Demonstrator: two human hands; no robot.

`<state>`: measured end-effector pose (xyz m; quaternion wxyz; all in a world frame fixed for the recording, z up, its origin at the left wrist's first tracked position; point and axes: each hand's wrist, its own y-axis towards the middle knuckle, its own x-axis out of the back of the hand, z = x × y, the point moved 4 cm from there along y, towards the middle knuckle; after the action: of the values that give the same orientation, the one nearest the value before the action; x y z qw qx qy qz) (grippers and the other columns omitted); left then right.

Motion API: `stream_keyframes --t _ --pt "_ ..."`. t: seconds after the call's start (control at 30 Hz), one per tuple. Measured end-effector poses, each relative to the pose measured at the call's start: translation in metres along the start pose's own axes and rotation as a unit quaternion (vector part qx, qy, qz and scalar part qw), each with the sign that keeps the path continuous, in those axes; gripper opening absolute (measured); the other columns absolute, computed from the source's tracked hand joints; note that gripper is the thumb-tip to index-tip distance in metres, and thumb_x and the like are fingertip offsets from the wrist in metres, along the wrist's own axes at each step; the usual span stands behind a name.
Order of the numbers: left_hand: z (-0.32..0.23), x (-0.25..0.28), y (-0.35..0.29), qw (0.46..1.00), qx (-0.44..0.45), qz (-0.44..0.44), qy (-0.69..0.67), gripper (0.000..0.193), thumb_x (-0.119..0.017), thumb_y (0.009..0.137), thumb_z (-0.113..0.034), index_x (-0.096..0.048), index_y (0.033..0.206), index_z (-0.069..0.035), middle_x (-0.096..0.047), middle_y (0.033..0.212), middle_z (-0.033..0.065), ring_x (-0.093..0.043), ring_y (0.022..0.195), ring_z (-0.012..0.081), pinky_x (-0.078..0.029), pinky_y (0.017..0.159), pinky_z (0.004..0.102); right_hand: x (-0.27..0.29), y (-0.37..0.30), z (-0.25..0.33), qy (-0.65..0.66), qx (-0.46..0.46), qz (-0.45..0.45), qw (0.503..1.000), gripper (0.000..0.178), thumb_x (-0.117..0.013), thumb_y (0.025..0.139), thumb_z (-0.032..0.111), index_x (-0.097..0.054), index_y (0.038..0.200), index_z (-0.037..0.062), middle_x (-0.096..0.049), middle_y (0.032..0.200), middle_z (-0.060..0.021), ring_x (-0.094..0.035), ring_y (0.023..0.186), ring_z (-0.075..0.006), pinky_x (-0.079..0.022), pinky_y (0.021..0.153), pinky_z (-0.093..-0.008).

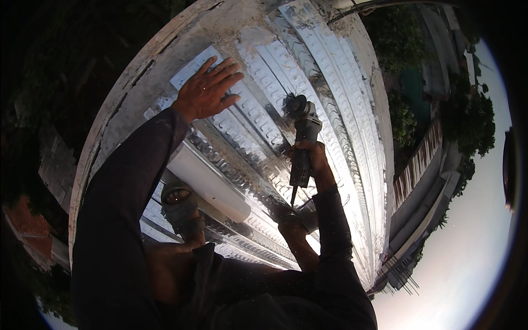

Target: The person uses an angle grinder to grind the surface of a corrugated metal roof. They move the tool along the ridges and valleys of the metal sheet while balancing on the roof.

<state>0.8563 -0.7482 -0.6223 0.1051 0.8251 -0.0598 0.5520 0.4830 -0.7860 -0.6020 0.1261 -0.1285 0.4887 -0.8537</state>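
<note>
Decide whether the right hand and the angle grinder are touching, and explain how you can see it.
Touching. The head view shows the right hand wrapped around the dark body of the angle grinder.

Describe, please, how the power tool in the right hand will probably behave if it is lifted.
The power tool is probably stiff, since its dark casing looks hard. It may feel front-heavy, because the bulky head and round brush sit at the far end. The slender cord at its rear would likely flex.
</note>
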Motion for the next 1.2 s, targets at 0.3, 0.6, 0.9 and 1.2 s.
stream_keyframes --t 0.3,0.6,0.9,1.2 --pt "0.0 -0.001 0.001 1.0 0.001 -0.004 0.001 0.054 -0.053 0.105 -0.051 -0.055 0.144 -0.014 -0.049 0.155 0.0111 -0.034 0.152 0.027 -0.02 0.129 0.0503 -0.005 -0.015 0.004 -0.017 0.034 -0.018 0.999 0.032 -0.072 0.081 0.022 -0.067 0.093 -0.0069 -0.07 0.078 -0.0166 -0.069 0.062 -0.025 -0.06 0.059 -0.0376" --pt "-0.002 0.004 0.002 1.0 0.005 0.009 0.013 0.054 -0.054 0.104 -0.05 -0.056 0.144 -0.014 -0.048 0.155 0.0098 -0.034 0.152 0.0253 -0.02 0.129 0.0489 -0.02 -0.028 0.007 0.09 0.011 -0.006 0.996 0.034 -0.071 0.082 0.026 -0.065 0.095 -0.0046 -0.066 0.073 -0.0137 -0.067 0.063 -0.0247 -0.056 0.06 -0.0366" --pt "-0.003 0.003 0.003 1.0 0.005 0.02 0.012 0.054 -0.052 0.106 -0.05 -0.053 0.147 -0.015 -0.045 0.158 0.0099 -0.031 0.154 0.0256 -0.017 0.13 0.0492 -0.03 -0.016 -0.014 0.145 -0.032 0.031 0.988 0.032 -0.071 0.083 0.023 -0.065 0.098 -0.0042 -0.067 0.076 -0.014 -0.066 0.061 -0.0248 -0.056 0.056 -0.0369" --pt "0.001 0.0 0.001 1.0 0.004 0.022 0.007 0.056 -0.049 0.106 -0.052 -0.053 0.148 -0.015 -0.044 0.159 0.0098 -0.03 0.154 0.0257 -0.017 0.13 0.0493 -0.038 -0.017 -0.009 0.112 -0.029 0.016 0.993 0.033 -0.068 0.085 0.028 -0.067 0.096 -0.0039 -0.067 0.075 -0.0124 -0.065 0.059 -0.0229 -0.057 0.056 -0.0355"
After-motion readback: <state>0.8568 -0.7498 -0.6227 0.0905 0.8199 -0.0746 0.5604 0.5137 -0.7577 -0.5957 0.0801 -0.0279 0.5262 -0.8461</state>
